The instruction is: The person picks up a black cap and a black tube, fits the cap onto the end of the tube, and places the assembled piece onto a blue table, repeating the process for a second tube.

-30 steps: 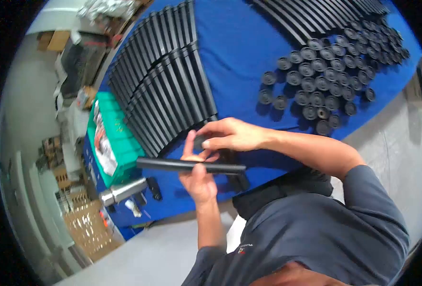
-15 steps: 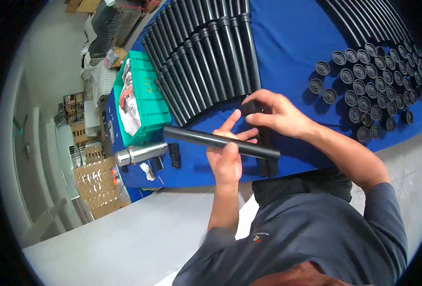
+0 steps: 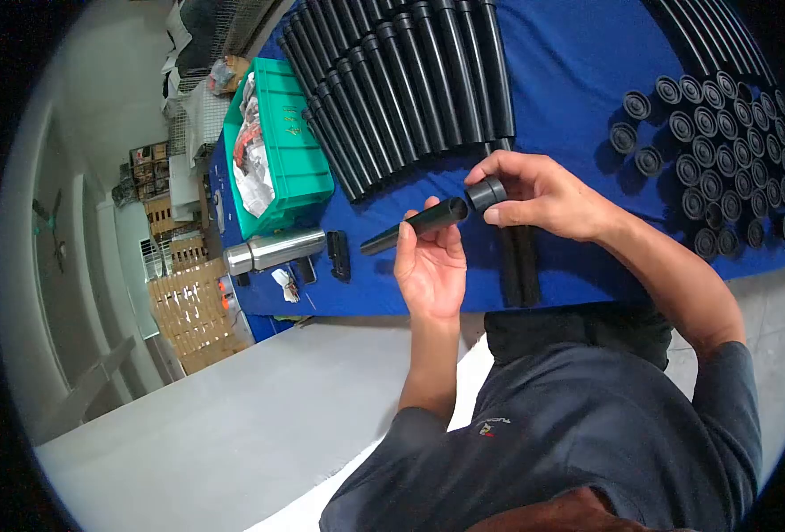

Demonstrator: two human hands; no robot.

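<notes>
A short black tube (image 3: 410, 230) lies slanted across my left hand (image 3: 434, 270), held between the thumb and fingers. Its right end points up toward my right hand (image 3: 557, 197). The fingers and thumb of that hand pinch a round black cap (image 3: 486, 192), its opening turned to the tube. Cap and tube end are very close together, nearly in line. Below the right hand, a dark strip-shaped object (image 3: 522, 270) lies on the blue cloth, partly hidden by the fingers.
Rows of black tubes with collars (image 3: 410, 84) cover the far cloth. A green crate (image 3: 297, 146) holding wrapped items stands left, near a steel flask (image 3: 277, 251) and a small black object (image 3: 339, 255). Many round black caps (image 3: 707, 155) sit at the right, with thin black tubes (image 3: 712, 35) behind.
My left hand has turned the tube so its right end tilts up to the cap. My right hand has turned the cap's opening toward that end. The whole view has shifted slightly.
</notes>
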